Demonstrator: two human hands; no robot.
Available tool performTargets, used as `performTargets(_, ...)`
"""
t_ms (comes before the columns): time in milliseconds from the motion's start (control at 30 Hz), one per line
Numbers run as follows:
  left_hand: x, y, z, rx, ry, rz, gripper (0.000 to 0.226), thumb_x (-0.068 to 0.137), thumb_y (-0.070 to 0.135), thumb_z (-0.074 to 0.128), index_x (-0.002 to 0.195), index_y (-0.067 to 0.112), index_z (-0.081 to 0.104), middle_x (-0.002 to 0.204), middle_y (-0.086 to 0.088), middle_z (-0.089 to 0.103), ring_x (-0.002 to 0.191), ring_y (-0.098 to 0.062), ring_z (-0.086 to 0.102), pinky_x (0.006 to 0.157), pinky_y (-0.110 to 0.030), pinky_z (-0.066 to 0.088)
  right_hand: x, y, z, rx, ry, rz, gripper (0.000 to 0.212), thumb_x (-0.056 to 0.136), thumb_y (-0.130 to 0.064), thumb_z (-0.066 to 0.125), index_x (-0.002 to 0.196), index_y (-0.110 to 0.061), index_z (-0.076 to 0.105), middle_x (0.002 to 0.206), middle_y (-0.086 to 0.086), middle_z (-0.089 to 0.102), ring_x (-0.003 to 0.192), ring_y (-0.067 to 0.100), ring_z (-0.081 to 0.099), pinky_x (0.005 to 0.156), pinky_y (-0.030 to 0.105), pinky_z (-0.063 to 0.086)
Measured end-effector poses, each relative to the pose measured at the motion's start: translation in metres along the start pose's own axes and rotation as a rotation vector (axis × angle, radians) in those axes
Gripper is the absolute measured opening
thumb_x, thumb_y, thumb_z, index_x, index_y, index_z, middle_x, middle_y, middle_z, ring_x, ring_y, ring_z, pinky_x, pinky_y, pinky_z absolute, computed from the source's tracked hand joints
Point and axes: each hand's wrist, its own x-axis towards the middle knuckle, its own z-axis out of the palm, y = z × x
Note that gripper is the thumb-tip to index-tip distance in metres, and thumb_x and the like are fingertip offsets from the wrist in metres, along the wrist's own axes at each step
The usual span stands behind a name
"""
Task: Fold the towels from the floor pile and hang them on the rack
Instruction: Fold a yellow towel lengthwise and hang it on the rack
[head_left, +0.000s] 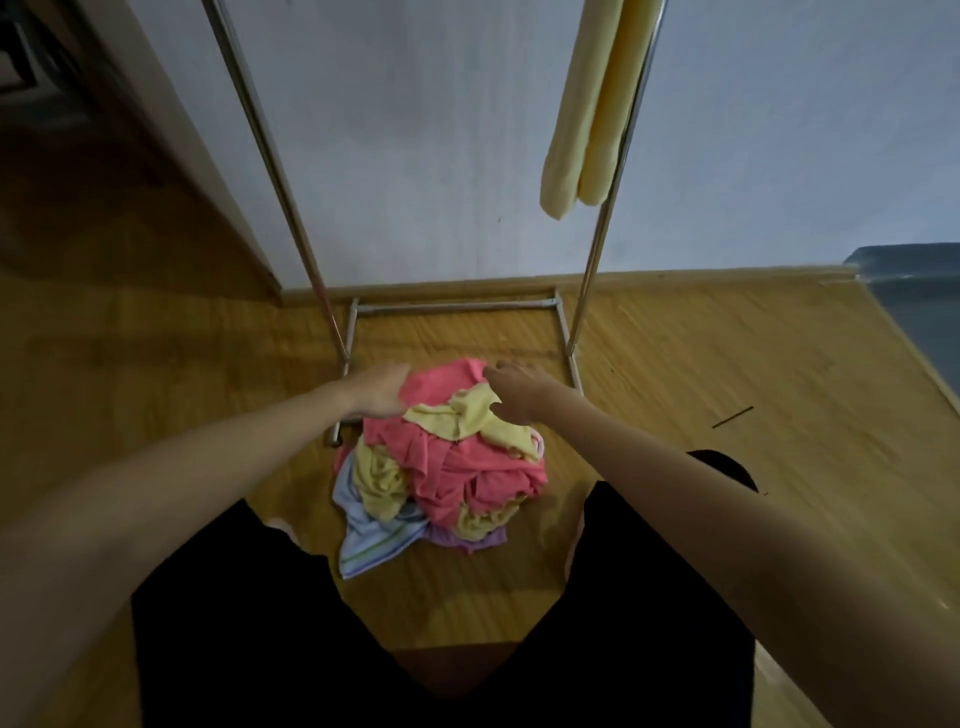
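Both forearms are seen bare to the edge of view, with no sleeves, watch or rings visible. The legs are covered by plain black trousers (249, 623).

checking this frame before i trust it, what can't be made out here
- Rack, head view: its top bar is cut off by the upper edge, so how the hanging yellow towel sits on it is unseen.
- Left hand and right hand: fingers face away at the pink towel, so neither grip can be judged.
- Pile: lower towels are buried; their count is unclear.
- Blue object, right edge: cut off, unidentifiable.
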Motion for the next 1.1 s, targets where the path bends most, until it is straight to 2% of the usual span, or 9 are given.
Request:
performTargets(67,0.024,-0.025,0.023,0.024,-0.01,0.023,0.014,0.085,0.02,0.063,0.095,0.012,0.056,0.097,-0.008,0.061,0.096,-0.027,0.061,0.073,-0.029,0.047,0.017,0.003,0.021,-0.001,-0.024,0.026,0.036,0.092,-0.017,0.051,0.125,-0.006,0.045,0.126,0.013,0.053,0.117,0.03,0.05,0.091,0.038,0.041)
performTargets(100,0.044,-0.045,0.039,0.026,-0.031,0.016,0.018,0.082,0.027,0.063,0.093,0.015,0.056,0.095,-0.004,0.061,0.094,-0.026,0.062,0.074,-0.033,0.05,0.026,0.005,0.033,0.011,-0.044,0.036,0.033,0.092,-0.016,0.051,0.123,-0.006,0.046,0.123,0.013,0.054,0.115,0.03,0.051,0.09,0.038,0.041)
performTargets(167,0.087,-0.09,0.084,-0.001,-0.074,-0.011,0.032,0.076,0.039,0.06,0.101,0.02,0.056,0.098,-0.003,0.064,0.091,-0.022,0.062,0.075,-0.04,0.052,0.045,0.009,0.06,0.052,-0.093,0.045,0.027,0.091,-0.014,0.051,0.116,-0.005,0.048,0.116,0.014,0.055,0.11,0.031,0.053,0.086,0.039,0.041)
performTargets(233,0.092,-0.091,0.094,-0.011,-0.135,-0.023,0.031,0.078,0.027,0.061,0.105,0.014,0.054,0.097,-0.007,0.063,0.086,-0.026,0.062,0.072,-0.043,0.052,0.064,0.015,0.086,0.098,-0.131,0.053,0.022,0.09,-0.011,0.05,0.111,-0.005,0.049,0.112,0.014,0.056,0.106,0.032,0.054,0.083,0.039,0.042)
performTargets(367,0.128,-0.106,0.118,-0.001,-0.193,-0.021,0.045,0.08,0.033,0.059,0.119,0.018,0.043,0.118,-0.008,0.058,0.1,-0.029,0.059,0.079,-0.041,0.051,0.102,0.023,0.133,0.121,-0.269,0.07,0.031,0.088,-0.009,0.05,0.118,-0.006,0.047,0.115,0.014,0.055,0.108,0.031,0.053,0.088,0.04,0.041)
performTargets(600,0.2,-0.11,0.154,0.015,-0.156,0.022,0.042,0.091,0.013,0.044,0.133,0.017,0.047,0.129,-0.01,0.052,0.114,-0.031,0.053,0.089,-0.041,0.047,0.169,0.031,0.195,0.162,-0.351,0.091,0.06,0.086,-0.002,0.045,0.143,-0.015,0.03,0.122,0.019,0.05,0.113,0.037,0.049,0.093,0.043,0.04)
performTargets(733,0.234,-0.109,0.181,-0.009,-0.115,0.035,0.037,0.094,0.011,0.043,0.129,0.012,0.053,0.127,-0.012,0.052,0.117,-0.032,0.048,0.098,-0.044,0.042,0.204,0.028,0.224,0.159,-0.318,0.077,0.061,0.09,-0.005,0.042,0.146,-0.025,0.028,0.124,0.017,0.046,0.113,0.036,0.048,0.094,0.041,0.038)
performTargets(933,0.253,-0.113,0.215,-0.108,-0.035,0.046,0.028,0.091,0.006,0.045,0.113,0.009,0.062,0.114,-0.01,0.06,0.109,-0.031,0.052,0.09,-0.044,0.046,0.231,0.034,0.252,0.008,-0.292,-0.013,0.033,0.091,-0.008,0.048,0.124,-0.011,0.054,0.121,0.014,0.048,0.113,0.031,0.047,0.092,0.036,0.039)
performTargets(1100,0.246,-0.114,0.221,-0.161,-0.031,0.064,0.041,0.089,0.009,0.057,0.129,0.017,0.057,0.124,-0.007,0.057,0.116,-0.029,0.05,0.1,-0.039,0.039,0.224,0.039,0.247,0.098,-0.212,0.019,0.019,0.093,-0.009,0.047,0.104,-0.006,0.061,0.108,0.012,0.054,0.105,0.03,0.052,0.087,0.036,0.039)
